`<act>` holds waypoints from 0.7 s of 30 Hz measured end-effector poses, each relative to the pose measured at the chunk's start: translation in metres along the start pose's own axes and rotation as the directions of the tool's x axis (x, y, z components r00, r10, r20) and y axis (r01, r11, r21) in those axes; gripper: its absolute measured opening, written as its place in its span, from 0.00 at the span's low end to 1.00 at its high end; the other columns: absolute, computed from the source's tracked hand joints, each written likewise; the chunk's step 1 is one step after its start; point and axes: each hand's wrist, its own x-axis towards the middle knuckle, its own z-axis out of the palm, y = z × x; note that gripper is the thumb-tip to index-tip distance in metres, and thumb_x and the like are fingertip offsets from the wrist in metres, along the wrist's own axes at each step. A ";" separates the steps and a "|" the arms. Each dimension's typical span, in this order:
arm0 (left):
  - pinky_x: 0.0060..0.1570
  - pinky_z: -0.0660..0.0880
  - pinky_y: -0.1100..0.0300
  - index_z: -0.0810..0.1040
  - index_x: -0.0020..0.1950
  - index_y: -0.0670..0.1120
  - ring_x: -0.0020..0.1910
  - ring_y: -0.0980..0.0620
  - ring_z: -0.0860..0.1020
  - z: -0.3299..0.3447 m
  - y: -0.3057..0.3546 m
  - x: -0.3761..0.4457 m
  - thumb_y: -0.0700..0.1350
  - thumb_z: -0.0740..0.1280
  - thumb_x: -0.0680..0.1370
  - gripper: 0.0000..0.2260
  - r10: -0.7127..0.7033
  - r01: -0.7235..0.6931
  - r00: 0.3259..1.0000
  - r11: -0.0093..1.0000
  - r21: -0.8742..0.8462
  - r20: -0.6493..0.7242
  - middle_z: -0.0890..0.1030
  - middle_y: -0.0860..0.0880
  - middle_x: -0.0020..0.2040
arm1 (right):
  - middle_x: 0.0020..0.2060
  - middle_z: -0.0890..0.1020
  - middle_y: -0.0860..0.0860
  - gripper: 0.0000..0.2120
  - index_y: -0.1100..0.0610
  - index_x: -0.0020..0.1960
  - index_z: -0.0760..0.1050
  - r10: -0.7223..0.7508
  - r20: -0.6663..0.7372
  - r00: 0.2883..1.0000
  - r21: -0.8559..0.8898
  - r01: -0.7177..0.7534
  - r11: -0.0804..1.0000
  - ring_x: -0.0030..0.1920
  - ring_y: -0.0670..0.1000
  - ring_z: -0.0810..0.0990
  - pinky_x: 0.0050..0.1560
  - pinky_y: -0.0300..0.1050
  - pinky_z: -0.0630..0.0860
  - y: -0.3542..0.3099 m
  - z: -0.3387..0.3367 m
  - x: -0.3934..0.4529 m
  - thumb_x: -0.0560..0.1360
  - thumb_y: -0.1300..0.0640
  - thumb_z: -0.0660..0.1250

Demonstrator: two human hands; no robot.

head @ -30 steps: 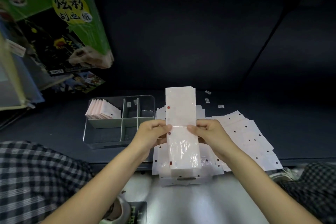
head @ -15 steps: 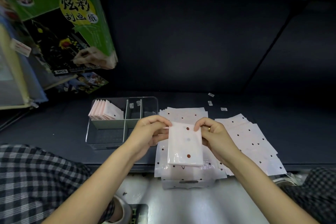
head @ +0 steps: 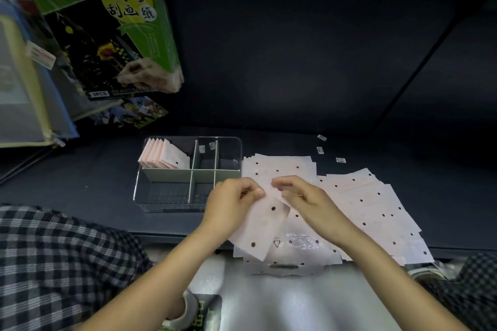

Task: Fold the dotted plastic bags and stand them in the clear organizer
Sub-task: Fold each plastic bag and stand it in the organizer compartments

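A folded dotted plastic bag point(head: 262, 228) hangs tilted above the shelf edge. My left hand point(head: 232, 203) pinches its upper left corner, and my right hand point(head: 301, 196) pinches its top edge close beside. Under them lies a flat stack of unfolded dotted bags point(head: 282, 169). More dotted bags point(head: 376, 212) are fanned out to the right. The clear organizer point(head: 166, 201) stands to the left of my hands, with several folded bags point(head: 164, 156) upright in its back left compartment.
Green and black boxed paper sets point(head: 113, 29) lean at the upper left beside a blue-edged folder point(head: 27, 88). Three small white labels point(head: 321, 150) lie on the dark shelf behind the bags. My checked trouser legs point(head: 53, 263) flank the shelf front.
The long bag strip has been folded in half, then turned to a tilt. Both hands have drawn together at its top edge.
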 end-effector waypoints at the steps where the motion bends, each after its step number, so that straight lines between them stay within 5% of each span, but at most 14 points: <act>1: 0.45 0.75 0.55 0.81 0.39 0.52 0.41 0.53 0.80 -0.002 0.002 -0.003 0.48 0.69 0.75 0.06 0.072 -0.074 0.997 0.993 0.097 0.021 0.83 0.52 0.38 | 0.54 0.81 0.40 0.11 0.43 0.58 0.74 0.004 0.099 0.995 -0.112 0.008 0.994 0.56 0.39 0.77 0.57 0.39 0.73 -0.002 0.002 0.000 0.76 0.53 0.63; 3: 0.44 0.75 0.55 0.82 0.40 0.54 0.40 0.56 0.79 -0.007 0.003 -0.006 0.50 0.68 0.75 0.05 0.143 -0.150 0.988 0.975 0.162 0.052 0.83 0.55 0.38 | 0.37 0.80 0.43 0.01 0.45 0.44 0.76 0.040 0.217 0.975 -0.263 0.019 0.965 0.38 0.45 0.77 0.41 0.46 0.76 -0.007 0.007 0.003 0.74 0.50 0.66; 5: 0.44 0.76 0.56 0.82 0.40 0.55 0.40 0.57 0.80 -0.014 -0.003 -0.006 0.51 0.70 0.73 0.03 0.127 -0.134 0.990 0.984 0.121 0.064 0.83 0.57 0.37 | 0.25 0.68 0.44 0.13 0.49 0.31 0.71 0.044 0.241 0.969 -0.277 0.025 0.961 0.27 0.47 0.66 0.30 0.45 0.66 -0.010 0.013 0.008 0.74 0.52 0.67; 7: 0.44 0.76 0.56 0.83 0.41 0.52 0.38 0.56 0.80 -0.027 -0.017 -0.002 0.48 0.73 0.71 0.01 0.011 -0.011 0.991 1.000 0.001 0.132 0.83 0.54 0.36 | 0.24 0.69 0.44 0.15 0.48 0.30 0.73 0.058 0.245 0.968 -0.204 -0.007 0.979 0.28 0.46 0.67 0.32 0.45 0.66 -0.014 0.016 0.013 0.74 0.56 0.67; 10: 0.38 0.74 0.63 0.83 0.40 0.44 0.33 0.58 0.78 -0.050 -0.041 0.005 0.40 0.75 0.70 0.02 -0.139 0.202 0.937 0.964 -0.174 0.321 0.83 0.52 0.34 | 0.33 0.81 0.50 0.06 0.55 0.41 0.81 0.064 0.210 0.976 -0.008 -0.064 0.998 0.36 0.45 0.78 0.39 0.42 0.76 -0.018 0.018 0.024 0.75 0.60 0.67; 13: 0.33 0.71 0.70 0.82 0.38 0.44 0.30 0.61 0.78 -0.063 -0.058 0.014 0.37 0.73 0.71 0.03 -0.181 0.288 0.923 0.910 -0.299 0.341 0.83 0.52 0.31 | 0.39 0.84 0.57 0.06 0.64 0.45 0.80 0.105 0.155 0.982 0.110 -0.122 0.986 0.37 0.45 0.82 0.37 0.36 0.77 -0.020 0.031 0.038 0.75 0.61 0.68; 16: 0.41 0.77 0.64 0.82 0.41 0.45 0.38 0.55 0.80 -0.071 -0.078 0.032 0.39 0.71 0.74 0.02 -0.231 0.268 0.962 0.901 -0.342 0.147 0.83 0.48 0.38 | 0.39 0.83 0.55 0.05 0.63 0.44 0.80 0.147 0.017 0.989 0.118 -0.148 0.982 0.39 0.48 0.82 0.35 0.37 0.78 -0.024 0.047 0.062 0.74 0.61 0.68; 19: 0.53 0.75 0.54 0.81 0.52 0.49 0.52 0.50 0.78 -0.087 -0.113 0.052 0.48 0.67 0.77 0.07 -0.291 0.305 0.927 0.952 0.026 -0.238 0.81 0.50 0.52 | 0.42 0.84 0.53 0.04 0.62 0.47 0.80 0.170 -0.140 0.975 0.158 -0.148 0.976 0.42 0.49 0.82 0.34 0.35 0.77 -0.033 0.060 0.101 0.75 0.61 0.68; 21: 0.55 0.73 0.50 0.77 0.60 0.50 0.59 0.45 0.72 -0.095 -0.134 0.061 0.48 0.63 0.79 0.11 -0.307 0.393 0.889 0.892 0.221 -0.340 0.75 0.47 0.61 | 0.42 0.84 0.51 0.03 0.60 0.46 0.79 0.157 -0.185 0.970 0.163 -0.127 0.978 0.41 0.46 0.83 0.32 0.35 0.77 -0.041 0.073 0.131 0.75 0.61 0.68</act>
